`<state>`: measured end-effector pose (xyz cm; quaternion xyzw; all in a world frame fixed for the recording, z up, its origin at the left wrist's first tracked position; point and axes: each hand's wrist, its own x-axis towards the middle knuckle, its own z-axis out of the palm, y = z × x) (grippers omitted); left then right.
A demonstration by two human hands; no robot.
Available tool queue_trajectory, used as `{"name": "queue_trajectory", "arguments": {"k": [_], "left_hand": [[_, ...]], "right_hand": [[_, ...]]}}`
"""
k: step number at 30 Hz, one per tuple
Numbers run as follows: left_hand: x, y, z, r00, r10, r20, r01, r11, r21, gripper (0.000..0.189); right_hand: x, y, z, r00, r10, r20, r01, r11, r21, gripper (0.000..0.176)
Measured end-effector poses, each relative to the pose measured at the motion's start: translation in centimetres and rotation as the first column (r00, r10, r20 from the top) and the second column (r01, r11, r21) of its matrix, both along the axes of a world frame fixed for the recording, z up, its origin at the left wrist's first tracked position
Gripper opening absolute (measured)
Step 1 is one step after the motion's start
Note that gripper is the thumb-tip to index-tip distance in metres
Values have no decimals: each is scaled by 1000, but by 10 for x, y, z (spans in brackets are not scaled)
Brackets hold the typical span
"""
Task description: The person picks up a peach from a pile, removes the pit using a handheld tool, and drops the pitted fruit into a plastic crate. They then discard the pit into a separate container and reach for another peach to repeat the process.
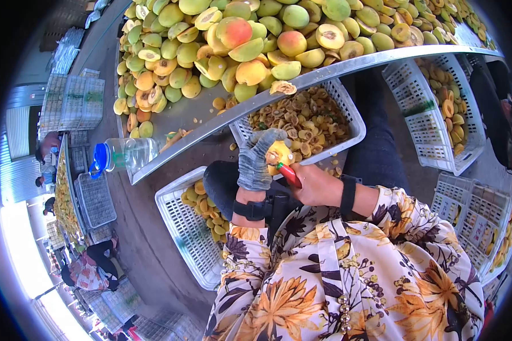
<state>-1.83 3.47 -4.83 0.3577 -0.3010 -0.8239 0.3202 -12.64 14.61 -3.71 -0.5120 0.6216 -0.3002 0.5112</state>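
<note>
My left hand [256,161], in a grey knit glove, is closed around a peach [279,152] whose yellow flesh is exposed. My right hand [318,184] is bare and wraps the red handle of a small knife [289,174]. The knife's front end meets the peach; its blade is mostly hidden. Beneath both hands stands a white crate [355,122] filled with cut pieces and scraps. Ahead, whole and halved peaches [233,34] lie heaped on a metal table [202,128].
A clear bottle with a blue cap [100,159] rests at the table's left corner. Crates with fruit stand on the left [179,238] and right [426,133], with stacked crates [475,219] farther right. Other people [91,267] sit at another fruit table in the left distance.
</note>
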Motion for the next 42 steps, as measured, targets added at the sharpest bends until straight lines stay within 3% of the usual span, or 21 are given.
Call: {"name": "queue_trajectory", "arguments": {"k": [2,6,8,10,14,15,18,21,23,24,26,27,29,31,33,35,37,41,42], "left_hand": [[1,0,5,983,-112,-149,125,989,78,16],[-3,-4,6,989,-68,-131,84,989,118,27],[-5,1,3,990,-74,-118,85,992,92,31],[-4,5,-1,998,58,-38,-54,995,82,35],[-6,9,8,990,112,-86,-92,974,209,34],[-12,12,12,980,191,-56,-179,969,171,33],[-22,15,17,974,225,-23,-221,967,123,31],[-29,17,26,965,256,-59,-245,958,151,28],[-28,14,24,956,277,-99,-257,949,183,27],[-25,12,20,975,215,-63,-199,959,200,25],[-20,9,15,987,156,-25,-147,964,221,24],[-18,8,13,992,124,-40,-113,973,200,24],[-14,6,13,994,92,-54,-80,980,182,24],[-9,2,20,981,-159,-106,177,968,180,26],[-7,1,19,982,-172,-82,185,964,193,28],[-6,1,20,981,-187,-58,195,959,208,29],[-5,2,24,980,-199,-20,200,970,136,32],[-6,0,4,985,-157,-68,166,972,165,34],[-8,-2,-4,997,-54,-48,57,995,77,30]], "right_hand": [[-2,0,2,996,-6,90,0,998,67,19],[-6,-3,15,982,-69,178,45,990,131,17],[0,-1,12,986,-138,95,141,990,-28,15],[1,-1,12,989,-124,80,128,991,-46,15],[7,0,12,984,-161,80,170,979,-114,15],[9,2,9,984,-160,80,168,979,-113,15],[12,4,2,978,-205,46,209,967,-143,18],[10,6,3,971,-231,64,239,958,-158,18],[10,8,4,956,-228,184,265,942,-208,16],[9,8,5,957,-224,186,261,943,-206,16],[3,6,12,923,-164,349,154,986,55,16],[0,5,18,922,-161,351,150,987,58,16],[-8,3,31,914,-80,397,-20,970,242,13],[-12,2,30,922,-32,386,-82,958,275,13],[-17,0,33,926,17,378,-141,942,304,14],[-23,-3,39,863,30,505,-246,897,367,14],[-24,-5,40,849,14,528,-261,881,396,14],[-17,-8,39,825,-99,557,-228,843,487,13],[-16,-9,39,826,-97,555,-227,844,486,13]]}}
